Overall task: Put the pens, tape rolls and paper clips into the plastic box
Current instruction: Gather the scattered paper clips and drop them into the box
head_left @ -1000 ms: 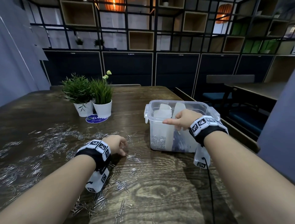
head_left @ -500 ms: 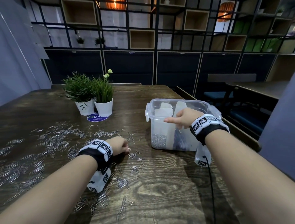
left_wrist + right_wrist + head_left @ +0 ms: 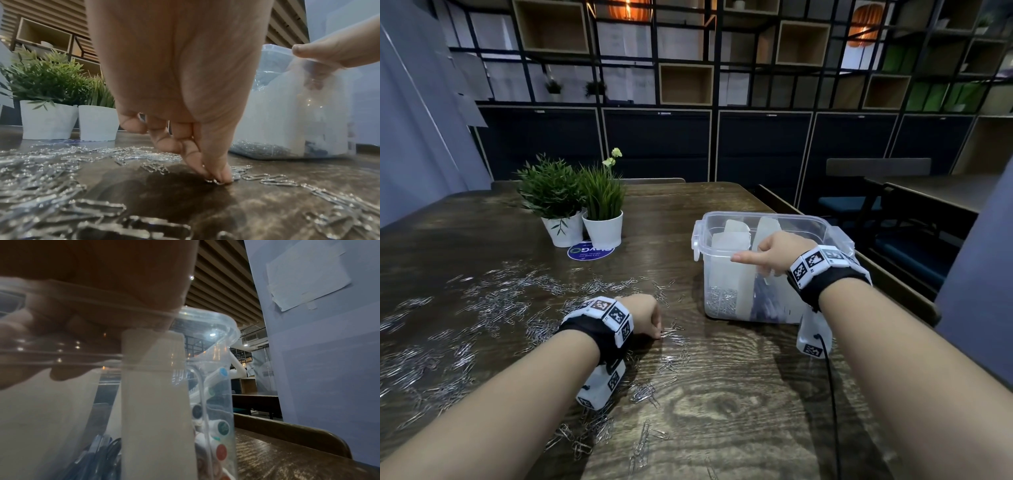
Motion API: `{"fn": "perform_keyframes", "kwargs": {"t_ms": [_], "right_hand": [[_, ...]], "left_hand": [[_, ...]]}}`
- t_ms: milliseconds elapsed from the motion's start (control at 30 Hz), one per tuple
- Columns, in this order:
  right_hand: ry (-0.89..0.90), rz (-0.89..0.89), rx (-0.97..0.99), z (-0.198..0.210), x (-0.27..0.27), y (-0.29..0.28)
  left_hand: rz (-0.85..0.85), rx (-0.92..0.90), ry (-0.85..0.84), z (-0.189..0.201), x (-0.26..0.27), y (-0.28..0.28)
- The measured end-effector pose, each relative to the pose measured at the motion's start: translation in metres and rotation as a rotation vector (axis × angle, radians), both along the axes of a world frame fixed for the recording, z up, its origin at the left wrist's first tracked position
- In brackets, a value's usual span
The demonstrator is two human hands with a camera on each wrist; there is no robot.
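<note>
1. the left hand point(image 3: 645, 313) is lowered to the surface point(image 3: 722, 394) with thumb and fingertips point(image 3: 221, 176) drawn together in a pinch on one paper clip point(image 3: 213, 181) just in front of the plastic box point(image 3: 808, 222); the other fingers are curled in.
2. the right hand point(image 3: 770, 253) is laid over the near rim of the box, forefinger stretched out along the rim and the remaining fingers curled down inside, so the box is held in place.
3. the pinch is best closed low, against the wood, so that the thin wire is caught and not slid away; it is judged that a loose nip would let the clip drop on the way over the rim.
4. the box should be kept braced while the clip is carried across and let go above the heap of clips already inside.
5. many scattered paper clips point(image 3: 493, 308) are spread over the surface to the left and near the person, so the task is judged far from done.
6. only the left wrist view shows the fingertips meeting on the clip; in the head view that contact is hidden behind the hand.
7. only the right wrist view shows the pens point(image 3: 222, 426) standing inside the box, their coloured ends towards the wall, beside a pale upright divider point(image 3: 154, 402).
8. whether tape rolls are in the box cannot be told.
</note>
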State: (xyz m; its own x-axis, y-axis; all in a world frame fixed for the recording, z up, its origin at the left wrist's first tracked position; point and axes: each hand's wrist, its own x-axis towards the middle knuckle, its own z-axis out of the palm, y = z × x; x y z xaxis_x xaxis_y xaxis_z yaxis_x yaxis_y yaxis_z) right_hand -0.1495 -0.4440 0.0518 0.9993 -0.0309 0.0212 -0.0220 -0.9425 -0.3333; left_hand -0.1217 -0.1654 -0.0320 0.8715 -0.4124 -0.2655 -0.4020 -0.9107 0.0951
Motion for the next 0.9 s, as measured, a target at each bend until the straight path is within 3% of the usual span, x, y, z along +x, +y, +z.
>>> {"fn": "perform_keyframes", "kwargs": {"t_ms": [267, 367, 533, 633, 733, 900], "right_hand": [[-0.009, 0.000, 0.003, -0.001, 0.000, -0.001], [-0.011, -0.004, -0.001, -0.001, 0.000, -0.001], [0.001, -0.005, 0.010, 0.000, 0.000, 0.000], [0.004, -0.011, 0.022, 0.000, -0.001, 0.000], [0.010, -0.012, 0.016, -0.001, -0.002, 0.000], [0.006, -0.010, -0.018, -0.002, -0.001, -0.001]], "left_hand": [[-0.035, 0.139, -0.040, -0.003, -0.004, 0.000], [-0.015, -0.006, -0.146, 0.009, -0.001, 0.005], [0.084, -0.355, -0.569, 0.062, 0.009, -0.005], [0.148, -0.558, -0.701, 0.090, 0.008, -0.033], [0.116, -0.601, -0.650, 0.097, 0.008, -0.065], [0.120, -0.482, -0.469, 0.083, 0.020, -0.091]]}}
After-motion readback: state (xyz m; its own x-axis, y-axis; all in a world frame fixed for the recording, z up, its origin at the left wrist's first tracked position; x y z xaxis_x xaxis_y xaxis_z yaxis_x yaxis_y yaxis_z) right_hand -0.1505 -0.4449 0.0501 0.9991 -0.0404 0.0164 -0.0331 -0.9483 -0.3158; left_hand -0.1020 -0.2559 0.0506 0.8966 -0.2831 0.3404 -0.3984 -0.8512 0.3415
